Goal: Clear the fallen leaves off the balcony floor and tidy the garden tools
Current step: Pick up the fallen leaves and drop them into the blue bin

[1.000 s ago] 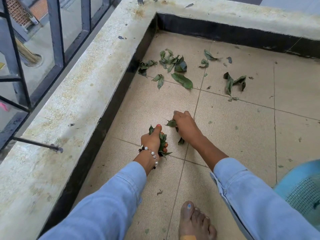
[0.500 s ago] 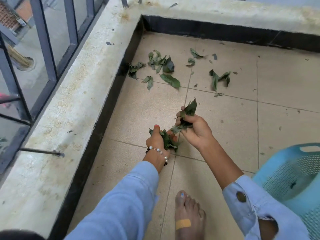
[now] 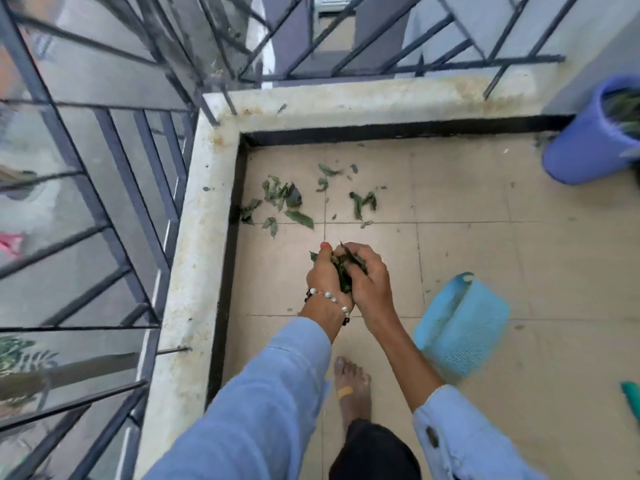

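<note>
A bunch of green leaves is pressed between my two hands above the tiled floor. My left hand, with a pearl bracelet at the wrist, grips the bunch from the left. My right hand closes over it from the right. Several loose green leaves still lie on the tiles near the far left corner, and a few more leaves lie to their right. A light blue perforated plastic basket stands on the floor just right of my right forearm.
A purple bucket holding greenery stands at the far right corner. A green tool handle pokes in at the right edge. A raised concrete kerb with metal railing bounds the left and far sides. My bare foot is below my hands.
My right hand brought its picked-up leaves over to the left hand, and both now clasp one bunch. My head rose, so the view is higher and wider, showing the purple bucket.
</note>
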Demonstrator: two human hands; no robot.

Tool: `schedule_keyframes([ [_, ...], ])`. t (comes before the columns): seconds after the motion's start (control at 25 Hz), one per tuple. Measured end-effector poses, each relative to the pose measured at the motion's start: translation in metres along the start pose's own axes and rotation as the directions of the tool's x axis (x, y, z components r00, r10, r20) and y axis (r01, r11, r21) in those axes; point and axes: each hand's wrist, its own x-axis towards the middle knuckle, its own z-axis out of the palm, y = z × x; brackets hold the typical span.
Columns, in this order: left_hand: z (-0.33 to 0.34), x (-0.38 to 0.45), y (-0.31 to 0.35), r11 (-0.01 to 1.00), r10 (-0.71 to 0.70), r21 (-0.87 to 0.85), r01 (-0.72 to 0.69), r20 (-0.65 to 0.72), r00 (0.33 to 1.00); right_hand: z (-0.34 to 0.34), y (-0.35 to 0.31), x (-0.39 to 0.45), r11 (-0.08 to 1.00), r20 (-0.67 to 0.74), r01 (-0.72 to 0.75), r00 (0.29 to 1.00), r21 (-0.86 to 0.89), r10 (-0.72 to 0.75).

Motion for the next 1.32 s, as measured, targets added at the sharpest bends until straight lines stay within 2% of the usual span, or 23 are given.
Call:
schedule_keyframes([
  [0.12, 0.021, -0.098, 0.01, 0.978, 0.022, 0.209, -0.029, 0.033, 0.999, -0.018, -0.081, -0.052, 0.994, 0.038, 0.068, 0.997, 0.087, -0.071],
  [0.2, 0.044, -0.183, 0.014, 0.978, -0.033, 0.208, 0.025, 0.037, 0.999, -0.035, -0.146, -0.094, 0.987, 0.052, 0.06, 0.996, 0.147, -0.068],
  [0.32, 0.078, -0.301, 0.016, 0.96, -0.108, 0.269, 0.08, 0.092, 0.99, -0.065, -0.23, -0.147, 0.986, -0.086, -0.007, 0.996, 0.168, 0.022],
  [0.4, 0.093, -0.345, 0.009, 0.962, -0.146, 0.254, 0.099, 0.174, 0.974, -0.084, -0.265, -0.171, 0.989, -0.197, 0.051, 0.98, 0.141, -0.022],
  [0.48, 0.115, -0.377, -0.007, 0.96, -0.17, 0.258, 0.105, 0.243, 0.955, -0.112, -0.293, -0.187, 0.978, -0.289, 0.083, 0.957, 0.189, -0.025],
  [0.6, 0.151, -0.402, -0.046, 0.939, -0.135, 0.344, 0.01, 0.342, 0.93, -0.166, -0.317, -0.199, 0.951, -0.393, 0.113, 0.92, 0.288, 0.01],
  [0.68, 0.179, -0.416, -0.073, 0.946, -0.133, 0.325, 0.002, 0.384, 0.914, -0.205, -0.324, -0.202, 0.941, -0.426, 0.134, 0.905, 0.311, 0.012],
  [0.84, 0.241, -0.434, -0.123, 0.904, -0.229, 0.426, 0.042, 0.396, 0.889, -0.28, -0.337, -0.202, 0.94, -0.497, 0.168, 0.868, 0.297, 0.002],
  [1.12, 0.342, -0.436, -0.205, 0.792, -0.361, 0.61, 0.01, 0.454, 0.815, -0.396, -0.356, -0.165, 0.928, -0.669, 0.206, 0.741, 0.309, 0.058],
  [1.32, 0.421, -0.384, -0.261, 0.717, -0.36, 0.697, -0.012, 0.385, 0.85, -0.479, -0.352, -0.101, 0.916, -0.719, 0.208, 0.685, 0.344, 0.115],
])
